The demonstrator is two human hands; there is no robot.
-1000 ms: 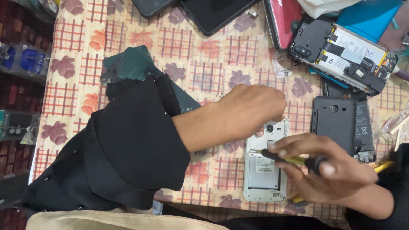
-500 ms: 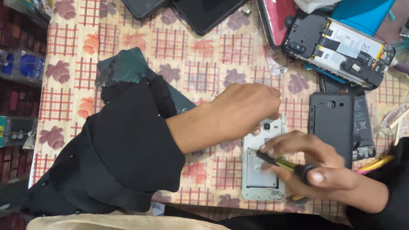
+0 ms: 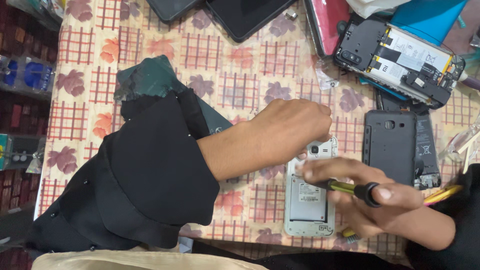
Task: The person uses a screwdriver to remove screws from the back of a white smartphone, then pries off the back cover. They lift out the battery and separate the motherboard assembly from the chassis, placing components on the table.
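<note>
A white phone (image 3: 311, 210) lies back-up with its cover off, near the table's front edge. My left hand (image 3: 290, 131) rests on its top end, fingers curled down over it. My right hand (image 3: 367, 200) is shut on a screwdriver (image 3: 350, 188) with a yellow shaft and black handle, held across the phone's middle, the tip pointing left. The hand is slightly blurred. A wide black sleeve (image 3: 145, 185) covers my left forearm.
A black back cover (image 3: 390, 145) lies right of the white phone. An opened phone showing its battery (image 3: 400, 57) sits at the far right, dark tablets (image 3: 245, 15) at the top. A dark green sheet (image 3: 150, 80) lies under the sleeve. Floral checked tablecloth (image 3: 235, 75).
My right hand with the screwdriver has shifted slightly over the phone's middle. My left hand stays on the phone's top end.
</note>
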